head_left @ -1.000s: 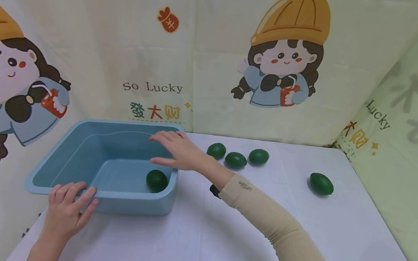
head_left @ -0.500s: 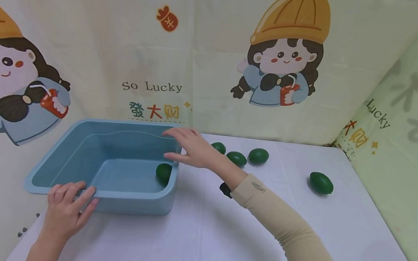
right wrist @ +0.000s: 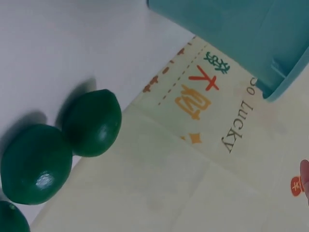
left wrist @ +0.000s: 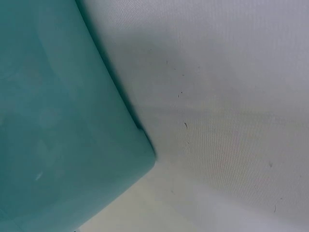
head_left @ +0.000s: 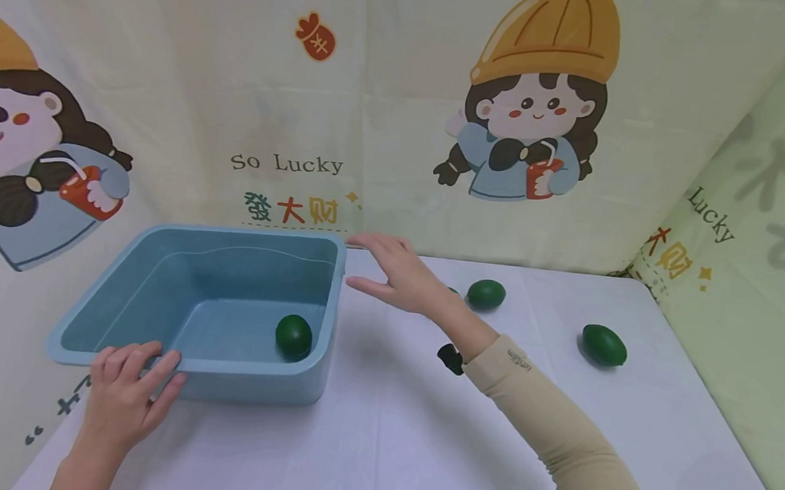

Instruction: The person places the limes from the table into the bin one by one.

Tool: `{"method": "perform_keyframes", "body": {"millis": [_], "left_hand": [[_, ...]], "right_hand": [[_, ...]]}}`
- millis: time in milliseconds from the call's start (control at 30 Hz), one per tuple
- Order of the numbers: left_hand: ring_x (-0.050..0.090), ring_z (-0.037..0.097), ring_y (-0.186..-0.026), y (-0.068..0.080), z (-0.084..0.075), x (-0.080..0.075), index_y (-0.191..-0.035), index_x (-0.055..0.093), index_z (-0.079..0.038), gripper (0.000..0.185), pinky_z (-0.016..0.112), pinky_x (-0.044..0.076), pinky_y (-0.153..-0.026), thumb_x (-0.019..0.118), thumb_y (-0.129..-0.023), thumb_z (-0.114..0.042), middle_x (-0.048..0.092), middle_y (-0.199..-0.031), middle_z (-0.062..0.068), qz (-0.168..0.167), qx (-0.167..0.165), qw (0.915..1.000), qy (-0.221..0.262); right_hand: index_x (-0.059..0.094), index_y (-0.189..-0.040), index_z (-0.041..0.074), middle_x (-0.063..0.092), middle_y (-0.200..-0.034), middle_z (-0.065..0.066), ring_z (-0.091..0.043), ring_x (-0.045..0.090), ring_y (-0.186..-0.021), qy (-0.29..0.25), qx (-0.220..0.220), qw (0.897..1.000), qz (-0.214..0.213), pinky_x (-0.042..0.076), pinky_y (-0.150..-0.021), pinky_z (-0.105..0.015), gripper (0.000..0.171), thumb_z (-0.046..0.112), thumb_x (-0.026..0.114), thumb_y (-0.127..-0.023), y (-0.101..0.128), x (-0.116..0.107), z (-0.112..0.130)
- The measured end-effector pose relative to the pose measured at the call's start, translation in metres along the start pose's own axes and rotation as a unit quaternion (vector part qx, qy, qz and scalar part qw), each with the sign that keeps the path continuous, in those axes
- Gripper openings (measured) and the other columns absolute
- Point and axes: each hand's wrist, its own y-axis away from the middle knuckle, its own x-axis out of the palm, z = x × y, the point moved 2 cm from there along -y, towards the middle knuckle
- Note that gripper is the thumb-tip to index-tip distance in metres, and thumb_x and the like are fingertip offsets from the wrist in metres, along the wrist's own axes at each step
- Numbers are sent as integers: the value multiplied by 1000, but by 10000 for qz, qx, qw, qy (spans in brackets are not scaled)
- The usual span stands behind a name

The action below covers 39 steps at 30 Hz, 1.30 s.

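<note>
A light blue plastic tub [head_left: 154, 280] stands on the white table at the left, its outer wall [left wrist: 58, 121] filling the left wrist view. One green lime [head_left: 294, 335] lies inside near its right wall. My left hand [head_left: 127, 386] holds the tub's near rim, fingers curled over the edge. My right hand [head_left: 397, 272] hovers open just right of the tub, empty, above two limes it mostly hides; the right wrist view shows them [right wrist: 91, 123] [right wrist: 35, 164] side by side on the table. Another lime [head_left: 485, 293] lies beyond the hand, and a fourth [head_left: 603, 345] sits farther right.
A printed cartoon cloth [head_left: 443, 126] forms the back wall and a green one [head_left: 764, 267] the right wall. The white table [head_left: 384, 444] stretches bare toward me. The tub's corner [right wrist: 270, 53] shows in the right wrist view.
My right hand has drawn back from over the tub to the right, toward the limes on the table. The lime in the tub rolled a little and settled. The left hand stays put.
</note>
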Motion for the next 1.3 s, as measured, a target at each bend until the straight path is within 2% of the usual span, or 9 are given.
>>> {"method": "perform_keyframes", "body": {"millis": [133, 267, 433, 667, 867, 1100, 1300], "left_hand": [[35, 36, -80, -1, -1, 0, -83, 54, -4, 44, 51, 20, -69, 36, -96, -42, 46, -84, 20, -97, 18, 10000, 17], [35, 36, -81, 0, 0, 0, -84, 54, -4, 44, 51, 20, -69, 36, -96, -42, 46, -84, 21, -20, 6, 10000, 11], [35, 36, -81, 1, 1, 0, -84, 53, -4, 45, 51, 20, -69, 35, -97, -42, 46, -85, 21, 71, -1, 10000, -37], [34, 35, -81, 0, 0, 0, -84, 53, -4, 44, 50, 19, -70, 35, -97, -42, 45, -85, 20, -14, 23, 10000, -14], [34, 35, -81, -2, 0, 1, -83, 53, -4, 44, 49, 19, -71, 35, -97, -42, 45, -85, 20, -51, 60, 10000, 16], [35, 35, -80, 0, 0, 1, -83, 53, -4, 44, 50, 19, -69, 35, -97, -42, 46, -84, 20, -36, 66, 10000, 6], [35, 35, -79, -1, 0, 0, -83, 54, -3, 44, 50, 20, -69, 36, -97, -42, 46, -84, 20, -54, 79, 10000, 11]], "right_hand": [[36, -138, 16, 38, -141, 1, -14, 29, -132, -32, 181, 9998, -17, 19, -107, -42, 64, 50, 53, -87, 8, -4, -6], [35, -139, 15, 37, -142, 0, -15, 29, -132, -44, 321, 9995, -45, 19, -107, -42, 65, 49, 54, -87, 18, -7, -14], [36, -137, 13, 38, -140, -2, -18, 30, -132, 49, 306, 9995, -78, 19, -106, -43, 62, 46, 54, -88, 31, -11, -24], [39, -135, 10, 42, -136, -4, -20, 33, -129, 169, 270, 9993, -182, 19, -105, -45, 58, 42, 55, -89, 50, -17, -38], [37, -136, 11, 41, -137, -5, -21, 33, -129, 277, 587, 9976, -241, 19, -104, -47, 60, 44, 54, -89, 68, -21, -53], [38, -135, 9, 42, -135, -6, -22, 34, -128, 243, 822, 9953, -444, 19, -104, -48, 59, 38, 58, -88, 86, -26, -67], [37, -136, 9, 40, -137, -8, -25, 32, -128, 218, 1210, 9913, -463, 18, -104, -50, 62, 42, 57, -87, 101, -30, -75]]}}
